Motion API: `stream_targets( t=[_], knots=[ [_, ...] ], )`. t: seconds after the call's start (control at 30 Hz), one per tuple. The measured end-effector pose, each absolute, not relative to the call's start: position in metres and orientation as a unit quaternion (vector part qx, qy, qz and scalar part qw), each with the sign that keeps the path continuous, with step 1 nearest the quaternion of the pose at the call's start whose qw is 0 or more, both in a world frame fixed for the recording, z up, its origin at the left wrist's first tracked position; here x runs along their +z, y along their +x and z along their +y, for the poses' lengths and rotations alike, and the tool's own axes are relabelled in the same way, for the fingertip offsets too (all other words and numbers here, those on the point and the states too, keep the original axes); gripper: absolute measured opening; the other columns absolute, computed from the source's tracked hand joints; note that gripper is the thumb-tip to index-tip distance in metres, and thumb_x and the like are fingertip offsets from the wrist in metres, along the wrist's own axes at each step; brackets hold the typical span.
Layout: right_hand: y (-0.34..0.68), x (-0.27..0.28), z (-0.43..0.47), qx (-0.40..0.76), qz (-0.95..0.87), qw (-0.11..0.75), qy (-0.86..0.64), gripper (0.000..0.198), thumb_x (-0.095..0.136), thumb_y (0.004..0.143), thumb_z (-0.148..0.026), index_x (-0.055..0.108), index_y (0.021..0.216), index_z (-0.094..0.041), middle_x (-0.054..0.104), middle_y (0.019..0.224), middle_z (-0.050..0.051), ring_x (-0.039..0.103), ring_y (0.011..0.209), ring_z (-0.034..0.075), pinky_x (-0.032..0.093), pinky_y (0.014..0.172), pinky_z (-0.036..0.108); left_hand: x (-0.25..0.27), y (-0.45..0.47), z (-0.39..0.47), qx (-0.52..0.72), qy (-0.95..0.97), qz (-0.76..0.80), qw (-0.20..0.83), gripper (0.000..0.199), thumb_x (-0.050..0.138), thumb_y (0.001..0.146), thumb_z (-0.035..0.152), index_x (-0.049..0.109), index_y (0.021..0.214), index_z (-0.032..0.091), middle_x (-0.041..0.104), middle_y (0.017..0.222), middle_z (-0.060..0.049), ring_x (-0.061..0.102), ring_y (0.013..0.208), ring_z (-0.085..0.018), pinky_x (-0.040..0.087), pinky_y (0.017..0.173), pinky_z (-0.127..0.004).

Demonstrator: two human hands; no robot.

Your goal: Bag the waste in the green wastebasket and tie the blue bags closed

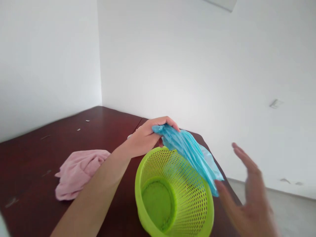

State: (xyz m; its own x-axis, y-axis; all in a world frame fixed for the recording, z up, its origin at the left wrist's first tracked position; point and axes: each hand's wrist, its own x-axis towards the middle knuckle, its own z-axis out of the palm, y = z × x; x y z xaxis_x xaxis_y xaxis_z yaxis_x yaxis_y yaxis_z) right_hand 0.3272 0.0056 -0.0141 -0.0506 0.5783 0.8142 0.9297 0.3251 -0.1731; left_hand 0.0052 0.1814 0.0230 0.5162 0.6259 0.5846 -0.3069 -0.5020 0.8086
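Observation:
My left hand (150, 133) grips one end of a thin blue plastic bag (190, 148) at the far rim of a green mesh basket (209, 210). The bag drapes down to the right along the outside of the basket, and part of it shows through the mesh. Nothing lies inside the basket, which tilts so that its round bottom faces me. To the right, my right hand (249, 197) is open, thumb and fingers spread and slightly blurred. Its thumb tip is by the bag's lower corner; whether they touch I cannot tell.
A crumpled pink cloth (79, 171) lies left of my left forearm on the dark red table (116, 121). Small white scraps (87, 120) are scattered toward the back. White walls (172, 65) stand behind, and the table's right edge drops to a pale floor (291, 210).

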Motion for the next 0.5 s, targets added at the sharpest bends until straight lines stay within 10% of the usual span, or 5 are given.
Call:
stream_targets(
  t=[0.07,0.2,0.3,0.4,0.5],
  knots=[
    [0.289,-0.015,0.021,-0.165,-0.741,0.384,-0.525,0.11,0.086,0.095,-0.036,0.033,0.192,-0.039,0.05,0.191,0.015,0.048,0.175,0.054,0.04,0.137,0.086,0.027,0.01,0.162,0.491,0.727,0.037,0.479,0.029,0.066,0.1,0.01,0.088,0.113,0.023,0.086,0.109,-0.008,0.081,0.09,-0.021,0.067,0.077,-0.028],
    [0.279,-0.025,0.055,-0.112,-0.797,0.34,-0.487,0.07,0.065,0.086,-0.01,0.071,0.15,-0.038,0.086,0.138,0.006,0.081,0.136,0.04,0.04,0.138,0.081,0.032,0.005,0.136,0.546,0.741,-0.023,0.39,0.026,0.068,0.115,0.016,0.09,0.107,0.027,0.087,0.122,-0.01,0.085,0.112,-0.026,0.069,0.097,-0.036],
    [0.316,-0.029,0.046,-0.123,-0.753,0.403,-0.506,0.052,0.062,0.084,-0.013,0.077,0.129,-0.033,0.087,0.105,0.001,0.084,0.094,0.029,0.069,0.101,0.054,0.035,-0.007,0.137,0.59,0.757,0.057,0.275,0.033,0.069,0.111,0.011,0.09,0.094,0.028,0.089,0.123,-0.007,0.084,0.112,-0.026,0.068,0.103,-0.036],
    [0.363,-0.026,0.01,-0.137,-0.694,0.442,-0.551,0.042,0.068,0.087,-0.02,0.081,0.124,-0.033,0.082,0.09,-0.003,0.073,0.066,0.023,0.062,0.063,0.033,0.035,-0.022,0.157,0.594,0.767,0.174,0.169,0.036,0.065,0.105,0.009,0.089,0.085,0.028,0.089,0.135,-0.006,0.082,0.123,-0.028,0.064,0.116,-0.04],
    [0.407,-0.024,-0.021,-0.096,-0.632,0.451,-0.623,0.036,0.075,0.083,-0.027,0.086,0.117,-0.032,0.083,0.087,-0.002,0.073,0.066,0.024,0.06,0.059,0.032,0.032,-0.033,0.179,0.584,0.756,0.276,0.11,0.037,0.061,0.105,0.012,0.09,0.09,0.027,0.086,0.143,-0.005,0.08,0.124,-0.029,0.061,0.123,-0.042]
  ],
)
